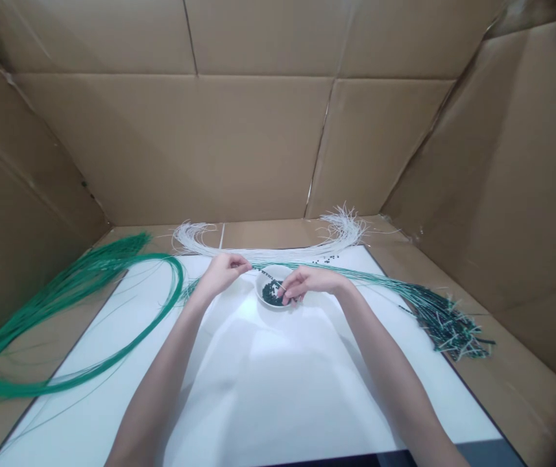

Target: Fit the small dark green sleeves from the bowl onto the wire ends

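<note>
Over a small white bowl [259,290], a short string threaded with dark beads [266,275] spans the gap between my two hands. My left hand [224,269] pinches one end of it at the bowl's upper left. My right hand [309,282] is closed at the bowl's right side, fingertips just above the loose dark beads [270,295] inside. Its fingers meet the whitish other end of the string. Whether a single bead is also between those fingertips is too small to tell.
A bundle of green strands [161,318] curves along the left. White strands [268,253] lie across the back of the white table [258,402]. Green strings with dark beaded, white-tipped ends [453,324] fan out right. Several loose beads [326,259] lie behind. Cardboard walls [258,149] surround the table.
</note>
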The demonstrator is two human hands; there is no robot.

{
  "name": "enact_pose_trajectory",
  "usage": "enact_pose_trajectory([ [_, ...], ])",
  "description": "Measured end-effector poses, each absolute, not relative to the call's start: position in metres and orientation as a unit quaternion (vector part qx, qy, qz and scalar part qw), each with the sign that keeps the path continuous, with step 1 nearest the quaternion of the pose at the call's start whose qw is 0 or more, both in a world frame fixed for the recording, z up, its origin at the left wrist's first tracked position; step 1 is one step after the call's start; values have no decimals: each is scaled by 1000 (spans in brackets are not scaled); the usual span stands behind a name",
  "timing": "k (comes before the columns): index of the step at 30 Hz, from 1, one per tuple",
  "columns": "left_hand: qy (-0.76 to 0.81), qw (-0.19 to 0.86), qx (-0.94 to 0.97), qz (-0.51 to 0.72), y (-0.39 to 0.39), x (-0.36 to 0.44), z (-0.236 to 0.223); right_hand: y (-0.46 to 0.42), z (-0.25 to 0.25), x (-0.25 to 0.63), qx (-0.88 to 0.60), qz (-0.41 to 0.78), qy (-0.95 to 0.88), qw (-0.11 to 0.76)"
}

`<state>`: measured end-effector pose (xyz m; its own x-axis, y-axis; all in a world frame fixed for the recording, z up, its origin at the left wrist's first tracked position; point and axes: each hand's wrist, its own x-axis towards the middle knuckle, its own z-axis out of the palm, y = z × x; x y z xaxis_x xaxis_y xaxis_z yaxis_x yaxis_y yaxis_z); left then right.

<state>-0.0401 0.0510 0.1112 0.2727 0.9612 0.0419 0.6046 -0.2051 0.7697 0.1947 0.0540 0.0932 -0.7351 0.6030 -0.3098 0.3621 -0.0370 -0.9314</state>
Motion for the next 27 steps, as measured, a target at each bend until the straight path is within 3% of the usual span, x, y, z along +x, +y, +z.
enact_pose_trajectory([
  [6,546,314,725,278,48,-42,115,53,94,192,-366,610,-683,163],
  [22,557,274,738,264,42,-36,117,49,95,195,-386,594,-704,44],
  [27,522,331,755,218,36,-26,118,42,100,187,-360,638,-663,155],
])
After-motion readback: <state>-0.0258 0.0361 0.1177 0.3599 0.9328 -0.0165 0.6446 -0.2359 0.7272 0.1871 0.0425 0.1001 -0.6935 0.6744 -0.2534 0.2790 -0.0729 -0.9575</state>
